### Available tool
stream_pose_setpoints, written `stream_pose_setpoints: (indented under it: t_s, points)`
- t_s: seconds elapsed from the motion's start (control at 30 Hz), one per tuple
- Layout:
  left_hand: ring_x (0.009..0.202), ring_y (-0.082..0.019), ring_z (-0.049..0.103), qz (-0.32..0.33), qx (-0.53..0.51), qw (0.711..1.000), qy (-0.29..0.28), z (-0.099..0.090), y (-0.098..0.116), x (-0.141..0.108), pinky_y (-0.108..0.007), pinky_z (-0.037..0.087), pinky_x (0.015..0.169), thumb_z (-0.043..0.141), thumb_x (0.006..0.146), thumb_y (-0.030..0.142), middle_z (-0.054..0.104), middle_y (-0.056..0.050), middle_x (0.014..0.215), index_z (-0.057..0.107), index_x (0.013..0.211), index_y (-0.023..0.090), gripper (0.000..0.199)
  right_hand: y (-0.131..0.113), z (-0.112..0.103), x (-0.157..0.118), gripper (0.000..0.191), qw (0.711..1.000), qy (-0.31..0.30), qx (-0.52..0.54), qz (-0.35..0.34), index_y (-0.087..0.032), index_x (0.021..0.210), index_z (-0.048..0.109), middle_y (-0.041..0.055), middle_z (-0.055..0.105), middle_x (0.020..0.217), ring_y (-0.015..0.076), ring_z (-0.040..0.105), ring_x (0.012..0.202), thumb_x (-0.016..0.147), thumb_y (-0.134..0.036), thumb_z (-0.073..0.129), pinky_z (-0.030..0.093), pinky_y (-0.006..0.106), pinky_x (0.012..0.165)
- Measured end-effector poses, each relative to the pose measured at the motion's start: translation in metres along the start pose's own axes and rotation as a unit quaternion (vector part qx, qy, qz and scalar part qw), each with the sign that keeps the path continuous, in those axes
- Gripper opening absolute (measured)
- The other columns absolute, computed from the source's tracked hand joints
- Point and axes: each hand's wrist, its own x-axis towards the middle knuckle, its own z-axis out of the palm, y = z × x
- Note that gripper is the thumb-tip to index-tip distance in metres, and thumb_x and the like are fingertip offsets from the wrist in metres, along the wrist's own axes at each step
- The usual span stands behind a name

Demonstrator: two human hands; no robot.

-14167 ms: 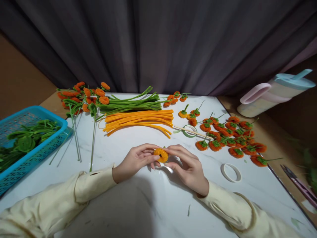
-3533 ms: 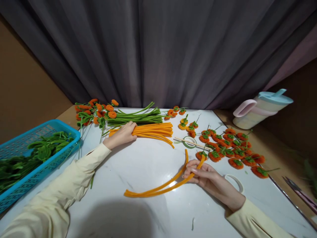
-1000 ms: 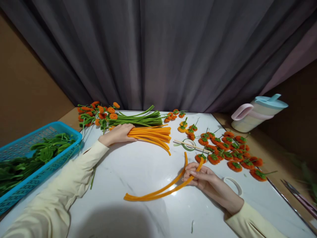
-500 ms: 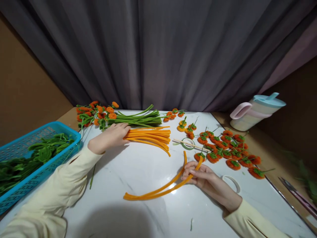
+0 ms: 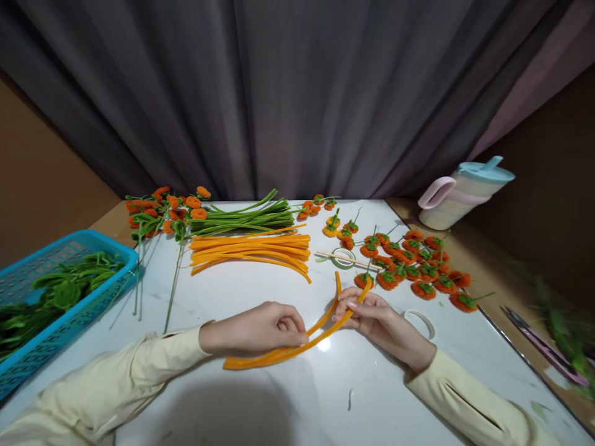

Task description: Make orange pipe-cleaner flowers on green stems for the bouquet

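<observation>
My right hand [image 5: 372,313] pinches a few orange pipe cleaners [image 5: 264,359] near one end, with their tips spread apart above the fingers. My left hand [image 5: 267,327] is closed at the middle of the same pipe cleaners, thumb and forefinger together on one of them. Their far ends stick out below the left hand, close over the table. Behind the hands lies a bundle of orange pipe cleaners [image 5: 251,251], and just past it a bundle of green pipe cleaners [image 5: 246,217].
A blue basket [image 5: 69,325] with green leaf pieces stands at left. Orange flowers on stems [image 5: 181,214] lie at the back left, loose orange flower heads [image 5: 413,263] at right. Green tape [image 5: 343,259], a white ring [image 5: 425,322], pliers [image 5: 548,347] and a lidded jug [image 5: 465,195] are also there.
My left hand has left the orange bundle and come forward to the pipe cleaners in my right hand. The right hand keeps its hold. The whole view has shifted slightly.
</observation>
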Motion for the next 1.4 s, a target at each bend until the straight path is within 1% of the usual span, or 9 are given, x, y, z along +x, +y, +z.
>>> stream_pose_setpoints:
  t_s: [0.17, 0.4, 0.53, 0.7, 1.0, 1.1, 1.23, 1.33, 1.4]
  points:
    - [0.060, -0.010, 0.054, -0.061, -0.119, 0.989, -0.057, -0.004, -0.003, 0.004, -0.020, 0.039, 0.058, 0.067, 0.070, 0.028, 0.066, -0.002, 0.073, 0.063, 0.095, 0.013, 0.029, -0.001, 0.000, 0.001, 0.013, 1.000, 0.000, 0.015, 0.005, -0.016, 0.088, 0.063, 0.0062, 0.068, 0.084, 0.0187, 0.065, 0.082, 0.079, -0.024, 0.067, 0.049, 0.036, 0.082]
    - [0.058, -0.011, 0.058, -0.052, -0.287, 0.956, -0.038, -0.005, -0.009, 0.014, -0.021, 0.041, 0.057, 0.076, 0.062, 0.026, 0.067, -0.002, 0.070, 0.062, 0.095, 0.013, 0.038, 0.001, 0.001, 0.001, 0.016, 1.000, 0.016, 0.009, 0.000, -0.016, 0.091, 0.062, 0.0065, 0.069, 0.086, 0.0180, 0.065, 0.086, 0.078, -0.023, 0.069, 0.047, 0.034, 0.085]
    - [0.055, -0.010, 0.059, -0.036, -0.312, 0.948, -0.042, -0.007, -0.013, 0.019, -0.021, 0.042, 0.056, 0.076, 0.063, 0.024, 0.067, -0.002, 0.068, 0.062, 0.095, 0.012, 0.037, 0.000, 0.001, 0.002, 0.016, 1.000, 0.020, 0.011, 0.006, -0.017, 0.090, 0.062, 0.0055, 0.068, 0.084, 0.0179, 0.065, 0.083, 0.077, -0.024, 0.069, 0.047, 0.034, 0.082]
    - [0.065, -0.011, 0.063, 0.001, -0.328, 0.943, -0.059, -0.012, -0.019, 0.023, -0.024, 0.048, 0.068, 0.074, 0.067, 0.019, 0.070, -0.005, 0.076, 0.063, 0.094, 0.011, 0.031, -0.001, 0.000, 0.001, 0.014, 1.000, 0.014, 0.014, 0.014, -0.017, 0.092, 0.060, 0.0039, 0.068, 0.076, 0.0163, 0.064, 0.075, 0.081, -0.024, 0.066, 0.048, 0.031, 0.075]
    - [0.056, -0.010, 0.058, 0.007, -0.361, 0.924, -0.128, -0.018, -0.026, 0.025, -0.022, 0.044, 0.057, 0.074, 0.068, 0.022, 0.069, -0.008, 0.074, 0.062, 0.094, 0.011, 0.031, -0.001, 0.001, 0.001, 0.019, 0.999, 0.031, -0.009, 0.036, -0.015, 0.093, 0.060, 0.0021, 0.066, 0.070, 0.0097, 0.059, 0.049, 0.079, -0.026, 0.067, 0.046, 0.020, 0.049]
    - [0.051, -0.009, 0.053, -0.008, -0.308, 0.938, -0.156, -0.022, -0.023, 0.023, -0.021, 0.042, 0.053, 0.068, 0.075, 0.031, 0.065, -0.003, 0.066, 0.063, 0.094, 0.011, 0.029, 0.001, 0.000, 0.002, 0.020, 0.999, 0.029, -0.010, 0.035, -0.014, 0.094, 0.060, 0.0036, 0.067, 0.071, 0.0109, 0.061, 0.050, 0.081, -0.029, 0.066, 0.047, 0.021, 0.050]
    - [0.053, -0.009, 0.052, -0.029, -0.083, 0.976, -0.201, -0.042, -0.005, 0.008, -0.020, 0.041, 0.055, 0.058, 0.082, 0.040, 0.062, -0.001, 0.061, 0.065, 0.088, 0.013, 0.029, 0.003, -0.001, 0.002, 0.026, 1.000, 0.020, 0.002, 0.018, -0.013, 0.095, 0.060, 0.0051, 0.067, 0.070, 0.0115, 0.061, 0.051, 0.086, -0.037, 0.060, 0.048, 0.021, 0.050]
    - [0.060, -0.011, 0.055, -0.054, 0.134, 0.966, -0.215, -0.065, 0.011, -0.012, -0.020, 0.039, 0.056, 0.053, 0.085, 0.038, 0.065, -0.003, 0.068, 0.064, 0.078, 0.015, 0.026, 0.004, -0.002, 0.002, 0.031, 1.000, 0.010, 0.008, 0.009, -0.012, 0.097, 0.061, 0.0064, 0.067, 0.071, 0.0113, 0.060, 0.051, 0.090, -0.041, 0.053, 0.047, 0.021, 0.050]
    - [0.060, -0.013, 0.054, -0.057, 0.286, 0.938, -0.187, -0.076, 0.017, -0.027, -0.021, 0.035, 0.053, 0.057, 0.082, 0.039, 0.065, -0.002, 0.069, 0.066, 0.080, 0.018, 0.022, 0.005, -0.003, 0.002, 0.032, 1.000, 0.007, 0.011, 0.008, -0.011, 0.097, 0.061, 0.0072, 0.068, 0.071, 0.0109, 0.059, 0.050, 0.092, -0.040, 0.049, 0.047, 0.021, 0.050]
